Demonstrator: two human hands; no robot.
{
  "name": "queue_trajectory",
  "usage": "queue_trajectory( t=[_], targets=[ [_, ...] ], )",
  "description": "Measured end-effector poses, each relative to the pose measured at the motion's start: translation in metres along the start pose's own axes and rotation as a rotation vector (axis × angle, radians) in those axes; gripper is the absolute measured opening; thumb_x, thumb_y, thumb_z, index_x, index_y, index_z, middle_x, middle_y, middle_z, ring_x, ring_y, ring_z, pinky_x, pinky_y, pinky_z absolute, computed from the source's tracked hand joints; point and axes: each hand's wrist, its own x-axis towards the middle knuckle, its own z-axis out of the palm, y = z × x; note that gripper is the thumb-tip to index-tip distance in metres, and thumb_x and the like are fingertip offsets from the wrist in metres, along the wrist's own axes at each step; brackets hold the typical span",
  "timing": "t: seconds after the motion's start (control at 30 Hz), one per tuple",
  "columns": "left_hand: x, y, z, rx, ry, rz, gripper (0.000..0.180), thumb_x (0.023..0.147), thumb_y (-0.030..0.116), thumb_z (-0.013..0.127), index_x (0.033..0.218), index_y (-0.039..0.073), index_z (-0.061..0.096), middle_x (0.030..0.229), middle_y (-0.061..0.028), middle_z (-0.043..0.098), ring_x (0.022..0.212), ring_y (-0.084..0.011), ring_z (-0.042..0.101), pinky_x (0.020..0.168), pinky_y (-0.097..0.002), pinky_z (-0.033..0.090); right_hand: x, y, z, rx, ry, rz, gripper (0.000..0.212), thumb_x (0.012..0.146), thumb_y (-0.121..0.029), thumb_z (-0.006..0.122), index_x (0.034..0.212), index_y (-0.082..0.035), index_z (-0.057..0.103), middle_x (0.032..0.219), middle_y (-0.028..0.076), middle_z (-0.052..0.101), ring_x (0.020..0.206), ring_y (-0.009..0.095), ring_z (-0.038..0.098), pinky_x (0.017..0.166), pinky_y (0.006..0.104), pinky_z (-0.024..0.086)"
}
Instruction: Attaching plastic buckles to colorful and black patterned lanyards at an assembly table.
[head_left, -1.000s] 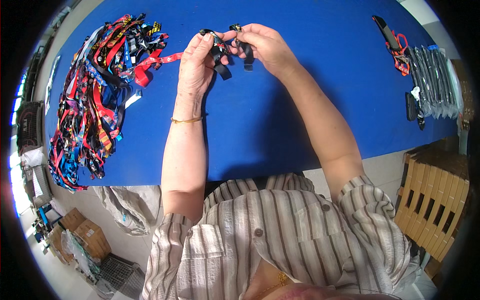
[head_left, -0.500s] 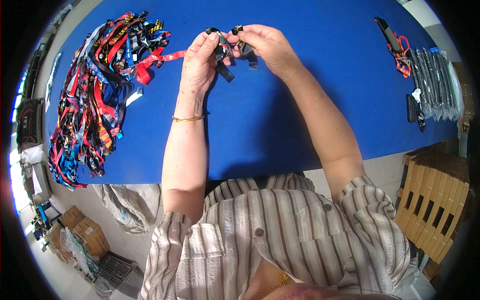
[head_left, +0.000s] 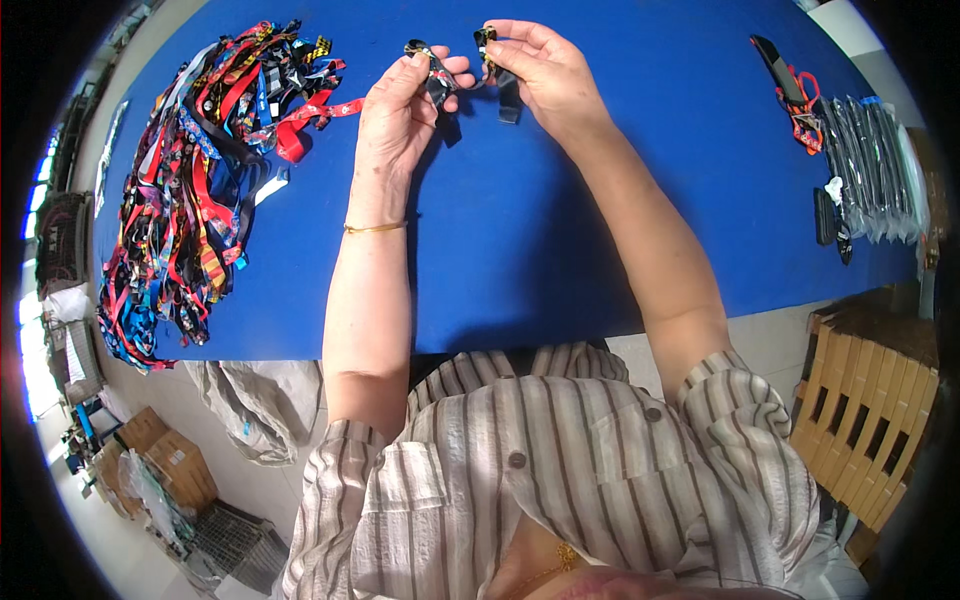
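Over the far middle of the blue table, a dark printed fabric strap (head_left: 440, 82) is held between my two hands. My left hand (head_left: 398, 120) pinches one part of it between thumb and fingers, with a dark end hanging below. My right hand (head_left: 555, 88) grips another part, which has a folded patterned top and a plain black tail (head_left: 509, 100) dangling down. A thin dark stretch spans the gap between the hands. A red printed strap (head_left: 343, 107) runs from the pile toward my left wrist, its end hidden behind my hand.
A big tangled pile of colourful straps (head_left: 190, 190) covers the table's left side. At the right lie red-handled scissors (head_left: 808, 110), a black long tool (head_left: 772, 62), a black block (head_left: 823, 216) and plastic-wrapped packs (head_left: 872, 170). Cardboard stacks (head_left: 868, 415) stand right of the table, boxes (head_left: 180, 470) lower left.
Both hands have moved slightly farther away, and the right has shifted a little to the right. The gap between them is wider, with the strap stretched across it.
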Motion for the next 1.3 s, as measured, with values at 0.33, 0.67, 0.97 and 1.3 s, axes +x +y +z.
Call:
queue_trajectory(
  t=[0.33,0.67,0.97,1.3],
  targets=[
    [0.004,0.001,0.008,-0.030,0.015,0.009,0.018,0.097,0.015,0.060,0.107,0.000,0.062,0.104,-0.0181,0.070,0.092,-0.0273,0.070,0.069,-0.0346,0.055,-0.001,-0.010,0.001,-0.038,0.042,-0.038,0.029,0.090,-0.005,0.068,0.116,0.003,0.058,0.098,0.011,0.068,0.081,0.014,0.065,0.074,0.0264,0.054],
    [-0.004,-0.009,-0.003,-0.214,0.063,0.004,0.012,0.097,0.014,0.060,0.101,0.003,0.057,0.105,-0.0216,0.069,0.095,-0.0323,0.070,0.069,-0.0372,0.059,-0.003,-0.003,-0.006,-0.148,-0.075,0.087,0.023,0.094,-0.013,0.067,0.111,0.003,0.066,0.095,0.005,0.069,0.083,0.010,0.063,0.077,0.0239,0.051],
    [-0.006,-0.010,-0.003,-0.284,-0.038,-0.014,0.010,0.097,0.012,0.059,0.103,0.005,0.056,0.090,-0.0158,0.069,0.071,-0.0248,0.067,0.064,-0.0332,0.057,-0.009,-0.004,-0.002,-0.297,-0.093,0.120,0.022,0.095,-0.020,0.065,0.107,-0.002,0.068,0.090,-0.001,0.066,0.080,0.003,0.058,0.061,0.0187,0.037],
    [-0.011,-0.011,0.005,0.012,0.147,-0.010,0.010,0.095,0.005,0.059,0.101,0.002,0.051,0.084,-0.0167,0.068,0.066,-0.0229,0.065,0.063,-0.0318,0.055,-0.010,0.000,0.003,-0.233,-0.100,0.013,0.018,0.096,-0.013,0.064,0.105,0.002,0.068,0.084,0.001,0.066,0.077,0.006,0.059,0.069,0.0216,0.048]
  ],
)
